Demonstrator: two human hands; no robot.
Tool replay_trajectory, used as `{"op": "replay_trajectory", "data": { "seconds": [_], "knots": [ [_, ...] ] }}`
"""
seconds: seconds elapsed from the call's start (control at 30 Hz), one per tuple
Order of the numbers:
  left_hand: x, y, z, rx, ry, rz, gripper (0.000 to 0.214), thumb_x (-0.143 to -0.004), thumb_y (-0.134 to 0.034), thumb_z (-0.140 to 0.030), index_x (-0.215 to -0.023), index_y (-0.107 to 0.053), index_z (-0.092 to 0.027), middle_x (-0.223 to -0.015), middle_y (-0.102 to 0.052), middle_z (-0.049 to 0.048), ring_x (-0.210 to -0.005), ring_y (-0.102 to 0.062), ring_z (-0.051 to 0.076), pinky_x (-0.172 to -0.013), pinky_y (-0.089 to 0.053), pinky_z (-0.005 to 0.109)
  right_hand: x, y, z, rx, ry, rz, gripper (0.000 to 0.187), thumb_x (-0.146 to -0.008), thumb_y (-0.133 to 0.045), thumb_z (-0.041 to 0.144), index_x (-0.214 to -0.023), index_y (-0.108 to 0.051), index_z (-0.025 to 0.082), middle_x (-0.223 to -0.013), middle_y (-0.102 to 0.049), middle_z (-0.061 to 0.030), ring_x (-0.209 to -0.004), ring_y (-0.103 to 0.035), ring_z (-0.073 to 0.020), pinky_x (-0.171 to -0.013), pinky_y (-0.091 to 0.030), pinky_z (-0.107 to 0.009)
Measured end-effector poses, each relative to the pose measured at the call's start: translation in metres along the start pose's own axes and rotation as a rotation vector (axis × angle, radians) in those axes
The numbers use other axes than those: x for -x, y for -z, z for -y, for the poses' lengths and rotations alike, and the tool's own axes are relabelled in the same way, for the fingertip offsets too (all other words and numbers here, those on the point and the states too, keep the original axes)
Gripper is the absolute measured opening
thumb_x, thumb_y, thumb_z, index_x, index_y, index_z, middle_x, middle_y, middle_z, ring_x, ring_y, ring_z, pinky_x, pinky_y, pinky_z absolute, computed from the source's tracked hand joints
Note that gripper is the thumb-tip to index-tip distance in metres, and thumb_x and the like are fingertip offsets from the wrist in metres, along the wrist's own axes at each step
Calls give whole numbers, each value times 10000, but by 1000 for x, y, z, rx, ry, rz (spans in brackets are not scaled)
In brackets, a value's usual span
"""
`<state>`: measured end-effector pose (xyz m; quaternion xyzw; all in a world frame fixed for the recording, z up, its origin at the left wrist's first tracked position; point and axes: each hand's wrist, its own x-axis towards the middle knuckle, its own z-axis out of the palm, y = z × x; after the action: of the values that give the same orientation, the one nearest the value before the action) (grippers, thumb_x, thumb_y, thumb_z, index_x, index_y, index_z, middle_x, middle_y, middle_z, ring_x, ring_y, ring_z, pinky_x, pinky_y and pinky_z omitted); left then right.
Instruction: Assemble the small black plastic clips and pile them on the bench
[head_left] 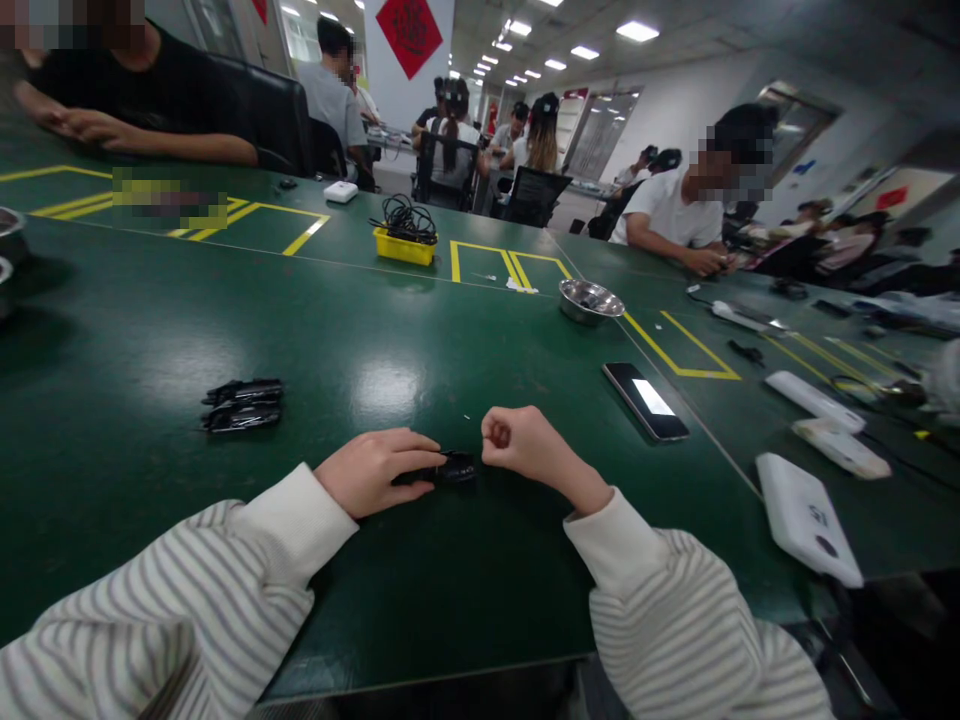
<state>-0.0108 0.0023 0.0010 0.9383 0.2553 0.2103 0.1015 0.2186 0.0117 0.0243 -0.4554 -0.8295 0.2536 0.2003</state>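
My left hand (381, 470) is closed around a small black, shiny, elongated piece (456, 467), its fingers on top and its thumb on the near side. The piece lies on the green table, and its right end sticks out past my fingertips; its exact kind cannot be made out. Just right of that end, my right hand (525, 442) is curled into a fist, apart from the piece. Whatever the fist may hold is hidden. Left of my left hand lie two similar black shiny pieces (242, 404), one behind the other.
A phone (646, 401) with a lit screen lies to the right, near white power banks (810, 520). Farther back stand a metal bowl (591, 302) and a yellow tray (405, 248) of black cables. Yellow tape marks the table (360, 590). Other people sit across and around it.
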Motion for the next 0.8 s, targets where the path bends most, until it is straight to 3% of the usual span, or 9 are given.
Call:
{"op": "replay_trajectory", "data": {
  "seconds": [0.13, 0.3, 0.53, 0.8],
  "knots": [
    [0, 1, 0, 9, 3, -2, 254, -785, -502, -238, -1018, -577, -171, -1018, -597, 70, -874, -578, 170, -740, -485, 282, 5, -8, 17, -100, 64, -85, 68, -721, -532, 188, -734, -588, 152, -702, -551, -3, -588, -485, -74, -536, -382, -199],
    [-1, 2, -2, 24, 10, -14, 226, -778, -505, -228, -979, -589, -169, -989, -603, 63, -868, -580, 163, -739, -484, 267, 7, -22, 27, -138, 105, -62, 59, -705, -580, 210, -712, -629, 179, -932, -550, -30, -819, -516, -120, -606, -396, -213],
    [-2, 2, -2, 18, 20, -24, 222, -778, -500, -228, -972, -588, -167, -991, -601, 64, -865, -581, 163, -736, -484, 268, 5, -26, 26, -144, 40, -68, 53, -710, -576, 201, -713, -626, 181, -944, -577, -21, -788, -528, -118, -637, -404, -232],
    [-1, 3, -2, 18, 25, -23, 225, -776, -507, -220, -979, -584, -162, -1012, -599, 69, -881, -578, 168, -749, -485, 276, 5, -28, 30, -103, 65, -84, 55, -709, -578, 206, -694, -627, 186, -904, -606, -21, -846, -537, -139, -777, -393, -307]
  ]
}}
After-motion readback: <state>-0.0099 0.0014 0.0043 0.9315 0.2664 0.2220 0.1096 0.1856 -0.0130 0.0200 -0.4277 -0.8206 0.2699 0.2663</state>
